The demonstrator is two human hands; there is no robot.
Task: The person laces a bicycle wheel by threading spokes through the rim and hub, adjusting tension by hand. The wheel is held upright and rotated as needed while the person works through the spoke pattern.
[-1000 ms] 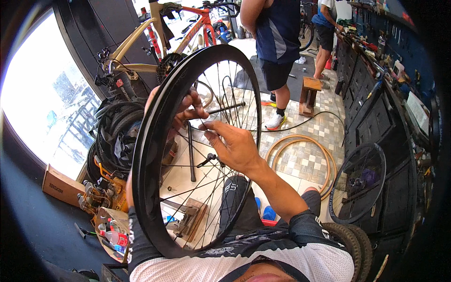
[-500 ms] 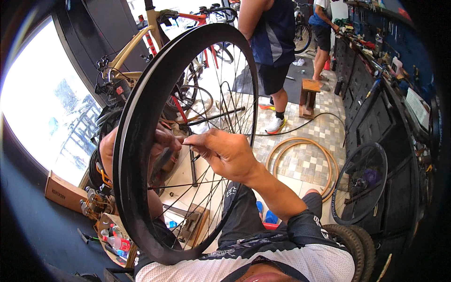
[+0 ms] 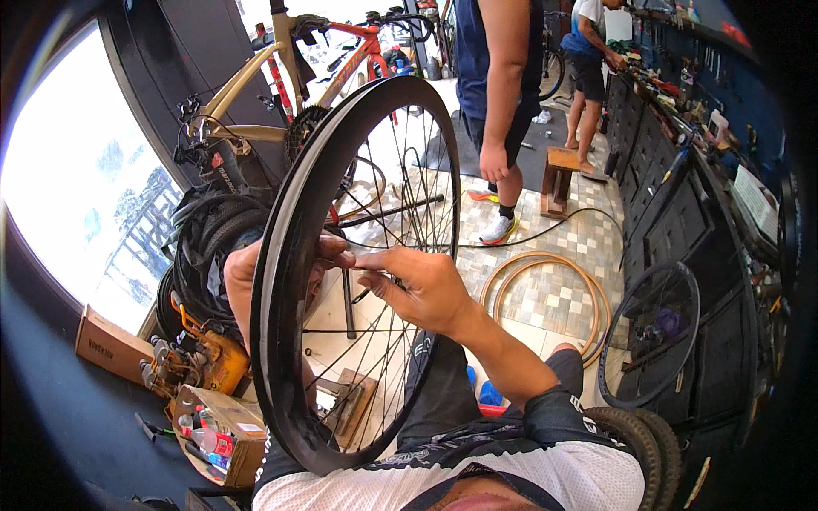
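A deep-rimmed black bicycle wheel (image 3: 285, 204) stands upright and slightly tilted in front of my body, its thin dark spokes (image 3: 388, 362) running across the inside. From the left, my left arm goes behind the rim, and my left hand (image 3: 334, 253) shows inside the wheel with its fingers closed. My right hand (image 3: 423, 289) comes in from the right, thumb and forefinger pinched together. Both sets of fingertips meet among the spokes near the wheel's middle. Whatever small, thin thing lies between them is too small to name.
Two tan tyres (image 3: 545, 298) and a dark wheel (image 3: 652, 332) are on my right, by black cabinets. A person (image 3: 503, 102) stands ahead near a wooden stool (image 3: 560, 170); another works at the bench. A cardboard box (image 3: 243, 426) of bottles and a yellow machine (image 3: 217, 362) sit left.
The wheel has shifted right and lower, its rim turned a little. Both hands have moved slightly right with it, fingertips still together. The person ahead has turned, one arm now hanging down.
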